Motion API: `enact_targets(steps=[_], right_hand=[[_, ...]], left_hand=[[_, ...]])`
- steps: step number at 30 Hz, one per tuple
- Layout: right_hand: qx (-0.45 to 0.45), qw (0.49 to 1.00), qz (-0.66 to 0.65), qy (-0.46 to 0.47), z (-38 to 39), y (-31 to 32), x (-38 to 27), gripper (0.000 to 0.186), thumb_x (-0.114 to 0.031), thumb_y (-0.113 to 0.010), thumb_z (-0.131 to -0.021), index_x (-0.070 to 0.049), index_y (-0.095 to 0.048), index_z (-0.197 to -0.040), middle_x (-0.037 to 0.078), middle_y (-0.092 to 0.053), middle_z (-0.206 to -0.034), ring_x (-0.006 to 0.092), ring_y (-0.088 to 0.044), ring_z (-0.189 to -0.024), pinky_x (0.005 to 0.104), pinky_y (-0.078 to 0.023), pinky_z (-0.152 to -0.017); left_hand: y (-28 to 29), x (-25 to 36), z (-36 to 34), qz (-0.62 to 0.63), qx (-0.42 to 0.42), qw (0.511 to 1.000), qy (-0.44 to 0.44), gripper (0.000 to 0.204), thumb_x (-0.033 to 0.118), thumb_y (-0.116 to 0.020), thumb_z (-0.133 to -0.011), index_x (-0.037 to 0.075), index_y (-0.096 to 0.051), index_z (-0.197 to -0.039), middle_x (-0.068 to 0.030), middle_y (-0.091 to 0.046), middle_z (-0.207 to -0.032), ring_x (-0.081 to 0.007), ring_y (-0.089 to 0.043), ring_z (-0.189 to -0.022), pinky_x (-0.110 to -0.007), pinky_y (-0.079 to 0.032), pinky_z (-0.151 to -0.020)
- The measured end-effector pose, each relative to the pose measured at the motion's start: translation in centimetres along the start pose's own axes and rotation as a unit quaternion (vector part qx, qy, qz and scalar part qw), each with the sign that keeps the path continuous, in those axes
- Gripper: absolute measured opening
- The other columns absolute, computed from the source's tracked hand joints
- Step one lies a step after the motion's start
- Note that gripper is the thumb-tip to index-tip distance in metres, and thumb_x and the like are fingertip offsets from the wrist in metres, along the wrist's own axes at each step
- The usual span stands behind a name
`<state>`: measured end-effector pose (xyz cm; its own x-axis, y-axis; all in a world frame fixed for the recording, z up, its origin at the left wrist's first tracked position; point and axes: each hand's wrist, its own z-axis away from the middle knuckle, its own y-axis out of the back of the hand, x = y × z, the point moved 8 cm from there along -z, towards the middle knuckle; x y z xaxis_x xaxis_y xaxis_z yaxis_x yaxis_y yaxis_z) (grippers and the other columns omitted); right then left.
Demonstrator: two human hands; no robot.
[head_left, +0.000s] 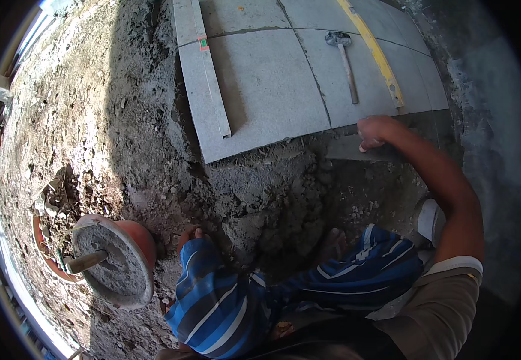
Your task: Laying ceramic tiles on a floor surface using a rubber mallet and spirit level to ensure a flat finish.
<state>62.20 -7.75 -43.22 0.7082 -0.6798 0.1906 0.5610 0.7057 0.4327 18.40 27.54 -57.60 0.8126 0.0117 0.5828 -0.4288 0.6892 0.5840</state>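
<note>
Reaching out beyond the mortar bed [272,192], the right hand [373,132] rested on a small grey slab piece [347,149] at the near edge of the paved slabs [272,78]. Its fingers [368,144] were curled down and touched the top of this piece; whether they really gripped it, I cannot tell.

The left hand [189,235] lay low on the rough ground at the near left side of the mortar bed, mostly covered by a blue striped sleeve [212,294]. How far its fingers were open could not be seen, and no object was visible in it.

Counted, there were one mallet [345,60], one yellow level [375,54] and one long grey straightedge [209,78], all three lying on the paved slabs. The mallet lay between the straightedge and the level, close to the level. About five or six laid slabs were visible, the joints between them being thin dark lines.

Left of the mortar bed stood two orange pans. The nearer pan [119,258] was full of grey mortar, and one trowel handle [83,262] stuck out of it. The second pan [47,252], partly hidden behind the first one, held what looked like dirt and rubble.
</note>
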Motion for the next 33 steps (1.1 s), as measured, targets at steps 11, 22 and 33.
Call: enact_targets(steps=[11,22,33], right_hand=[[0.124,0.962,-0.127,0.206,2.0,3.6,-9.9,0.037,-0.042,-0.075,-0.087,-0.005,-0.075,-0.095,0.020,-0.072,-0.090,0.0398,-0.069,-0.095,0.0492,-0.053,-0.081],[0.038,0.998,0.001,0.041,-2.2,-0.4,4.0,0.037,-0.038,-0.079,-0.084,-0.002,-0.077,-0.096,0.017,-0.075,-0.092,0.0359,-0.071,-0.090,0.0471,-0.054,-0.078],[0.118,0.936,-0.263,0.201,2.1,-1.4,-1.3,0.037,-0.037,-0.077,-0.086,-0.003,-0.077,-0.098,0.019,-0.074,-0.095,0.0355,-0.071,-0.093,0.0451,-0.054,-0.082]], left_hand=[[0.7,0.9,0.0,-0.018,-0.016,0.999,-0.042,0.021,0.023,-0.069,-0.099,0.006,-0.070,-0.112,-0.0076,-0.072,-0.083,-0.0167,-0.066,-0.075,-0.034,-0.053,-0.071],[0.5,0.0,0.1,-0.060,0.008,0.996,-0.071,0.028,0.032,-0.065,-0.102,0.006,-0.069,-0.113,-0.0083,-0.073,-0.090,-0.0184,-0.067,-0.077,-0.035,-0.053,-0.070],[0.8,0.3,0.7,-0.124,0.043,0.988,-0.078,0.028,0.031,-0.067,-0.100,0.006,-0.070,-0.113,-0.0090,-0.072,-0.089,-0.0180,-0.067,-0.079,-0.036,-0.053,-0.071]])
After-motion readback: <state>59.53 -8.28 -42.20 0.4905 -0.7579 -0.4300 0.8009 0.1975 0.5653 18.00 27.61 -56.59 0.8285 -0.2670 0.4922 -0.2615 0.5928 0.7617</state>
